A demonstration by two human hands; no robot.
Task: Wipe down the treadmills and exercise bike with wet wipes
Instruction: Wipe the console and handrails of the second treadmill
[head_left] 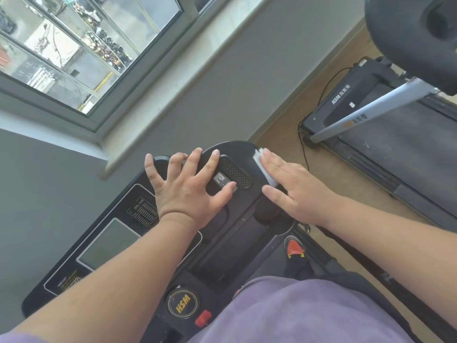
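1. Treadmill console (232,243) fills the lower middle of the view: a glossy black panel with a grey display screen (108,243) at its left, a dotted oval speaker grille (235,172) near its far end, a round yellow-and-black HSM badge (182,303) and a red safety clip (203,318) near the person's body.
2. Second treadmill (395,144) stands well apart to the right on the wooden floor (291,134), with a dark belt, a silver upright and a black cable running along the floor beside its front.
3. Grey wall (222,78) and pale window sill (188,80) lie just beyond the console's far edge; open floor separates the 2 machines.
4. Left hands entry: the left hand (190,191) lies flat on the console with all fingers spread wide, gripping nothing, its fingertips close to the far rim and its thumb next to the grille.
5. Right hand (294,191) is also flat, fingers together and extended, pressing down on the wipe at the console's far right corner.
6. White wet wipe (262,167) is folded and pinned under the right fingers, showing along their left side, touching the black surface just inside the rounded edge.
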